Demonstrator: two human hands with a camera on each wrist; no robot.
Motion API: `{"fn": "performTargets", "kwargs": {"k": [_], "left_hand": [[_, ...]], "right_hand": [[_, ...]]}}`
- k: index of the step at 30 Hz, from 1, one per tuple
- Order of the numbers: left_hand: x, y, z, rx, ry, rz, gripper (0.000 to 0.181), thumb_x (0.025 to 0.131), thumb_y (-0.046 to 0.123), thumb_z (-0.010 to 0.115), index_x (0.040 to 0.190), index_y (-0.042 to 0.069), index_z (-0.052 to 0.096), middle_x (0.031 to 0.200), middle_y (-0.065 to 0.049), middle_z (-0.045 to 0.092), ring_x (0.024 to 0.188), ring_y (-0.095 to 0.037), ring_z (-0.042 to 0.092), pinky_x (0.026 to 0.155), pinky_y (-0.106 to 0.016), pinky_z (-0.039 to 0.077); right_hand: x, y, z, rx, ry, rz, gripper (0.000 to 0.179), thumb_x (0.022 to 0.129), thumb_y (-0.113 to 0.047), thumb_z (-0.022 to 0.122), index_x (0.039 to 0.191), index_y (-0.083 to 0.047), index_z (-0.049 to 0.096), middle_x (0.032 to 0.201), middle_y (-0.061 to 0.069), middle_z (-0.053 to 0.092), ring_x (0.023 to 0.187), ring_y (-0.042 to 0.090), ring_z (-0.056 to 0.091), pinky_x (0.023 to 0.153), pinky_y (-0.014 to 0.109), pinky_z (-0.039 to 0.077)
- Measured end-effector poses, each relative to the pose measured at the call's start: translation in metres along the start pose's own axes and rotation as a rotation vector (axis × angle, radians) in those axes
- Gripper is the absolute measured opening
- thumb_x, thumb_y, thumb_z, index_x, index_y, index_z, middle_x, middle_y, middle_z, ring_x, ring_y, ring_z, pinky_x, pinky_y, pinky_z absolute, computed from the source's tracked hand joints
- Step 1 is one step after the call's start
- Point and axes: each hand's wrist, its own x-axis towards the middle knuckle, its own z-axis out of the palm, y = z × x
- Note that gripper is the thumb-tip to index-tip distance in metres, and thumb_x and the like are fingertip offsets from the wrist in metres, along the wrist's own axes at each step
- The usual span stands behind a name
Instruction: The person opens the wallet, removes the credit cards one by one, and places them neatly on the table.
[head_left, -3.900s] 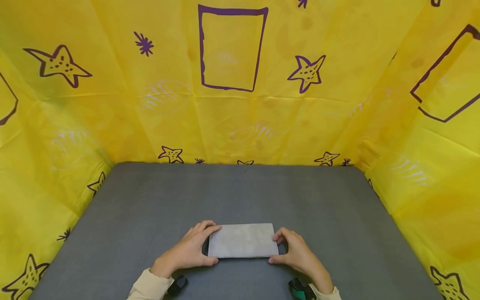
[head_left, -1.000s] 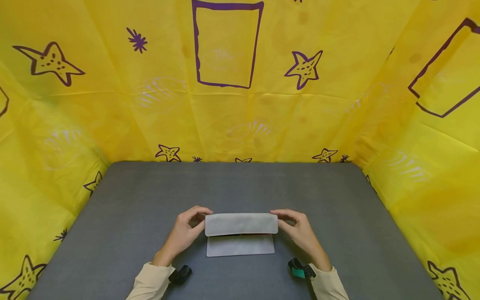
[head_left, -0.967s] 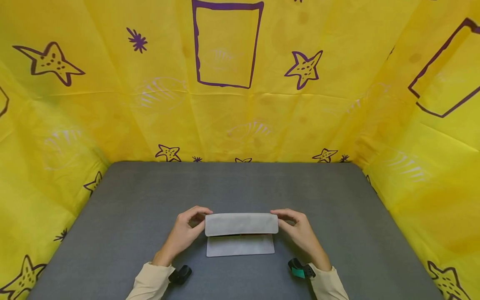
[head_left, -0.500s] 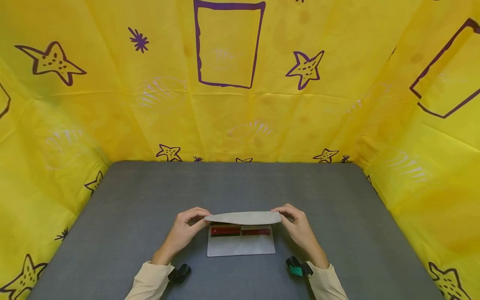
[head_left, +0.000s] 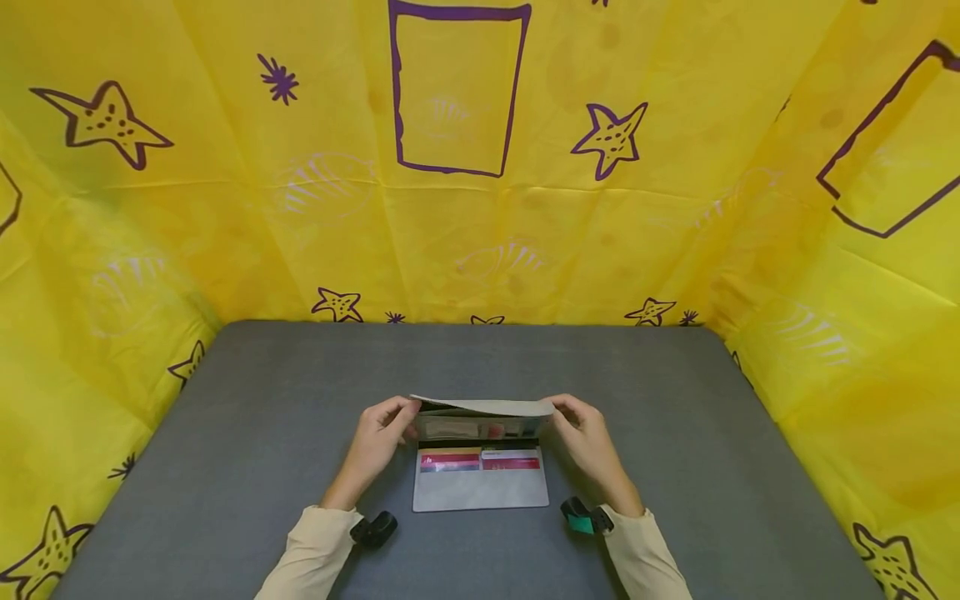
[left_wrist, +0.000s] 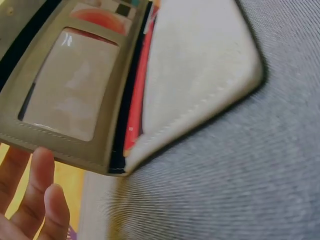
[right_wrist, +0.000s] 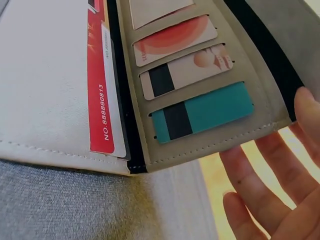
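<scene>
A long pale grey wallet (head_left: pixel 482 492) lies on the table with its lower panel flat and its upper part raised. My left hand (head_left: pixel 377 437) pinches the raised part at its left end, and my right hand (head_left: pixel 590 440) grips the right end. Red-edged cards (head_left: pixel 450 461) stick out of the lower panel's pocket. In the right wrist view, a teal card (right_wrist: pixel 237 105), a pink-patterned card (right_wrist: pixel 210 65) and a red one (right_wrist: pixel 175 40) sit in slots on the inner panel. A clear window pocket (left_wrist: pixel 72 87) shows in the left wrist view.
The dark grey tabletop (head_left: pixel 480 367) reaches back to a yellow cloth wall (head_left: pixel 465 242) with purple drawings, which also rises at both sides. Each wrist wears a black strap device; the right one (head_left: pixel 587 517) has a green patch.
Both hands have moved from the wallet's sides to its upper part and lifted it up and away. The inside with its cards, covered before, now shows.
</scene>
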Motion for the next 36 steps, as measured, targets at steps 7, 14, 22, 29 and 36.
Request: {"fn": "performTargets", "kwargs": {"k": [7, 14, 22, 29, 36], "left_hand": [[0.009, -0.039, 0.008, -0.033, 0.029, -0.139, 0.022, 0.101, 0.009, 0.054, 0.087, -0.002, 0.067, 0.073, -0.025, 0.064, 0.061, -0.020, 0.058, 0.055, -0.031, 0.050], [0.013, -0.061, 0.010, 0.013, -0.024, -0.167, 0.017, 0.100, 0.011, 0.057, 0.098, 0.000, 0.069, 0.078, -0.016, 0.069, 0.064, -0.012, 0.061, 0.053, -0.024, 0.047], [0.014, -0.064, 0.009, 0.072, -0.060, -0.154, 0.019, 0.092, 0.006, 0.067, 0.110, 0.000, 0.068, 0.090, -0.014, 0.072, 0.068, -0.012, 0.063, 0.054, -0.023, 0.048], [0.014, -0.062, 0.007, 0.114, -0.075, -0.170, 0.030, 0.088, 0.001, 0.070, 0.118, -0.002, 0.065, 0.088, -0.012, 0.070, 0.068, -0.011, 0.062, 0.056, -0.023, 0.048], [0.016, -0.064, 0.008, 0.213, -0.098, -0.150, 0.039, 0.082, 0.000, 0.075, 0.120, -0.003, 0.065, 0.086, -0.008, 0.069, 0.070, -0.010, 0.061, 0.062, -0.020, 0.047]], "right_hand": [[0.008, 0.003, 0.007, -0.017, 0.022, 0.081, 0.013, 0.096, -0.005, 0.062, 0.101, -0.003, 0.073, 0.095, 0.013, 0.074, 0.078, 0.000, 0.062, 0.073, 0.021, 0.049], [0.010, 0.011, 0.016, -0.073, 0.000, 0.172, 0.018, 0.094, -0.002, 0.060, 0.110, 0.001, 0.069, 0.098, 0.016, 0.074, 0.083, 0.018, 0.068, 0.075, 0.023, 0.051], [0.006, 0.025, 0.023, -0.131, -0.084, 0.225, 0.037, 0.088, -0.002, 0.070, 0.124, 0.003, 0.062, 0.101, 0.017, 0.072, 0.088, 0.025, 0.070, 0.083, 0.039, 0.057], [0.005, 0.027, 0.024, -0.149, -0.088, 0.187, 0.047, 0.085, 0.002, 0.073, 0.130, 0.002, 0.059, 0.100, 0.015, 0.069, 0.085, 0.022, 0.069, 0.080, 0.037, 0.057], [0.002, 0.026, 0.026, -0.255, -0.130, 0.136, 0.047, 0.082, -0.002, 0.077, 0.126, 0.002, 0.063, 0.103, 0.014, 0.066, 0.090, 0.023, 0.067, 0.084, 0.040, 0.055]]}}
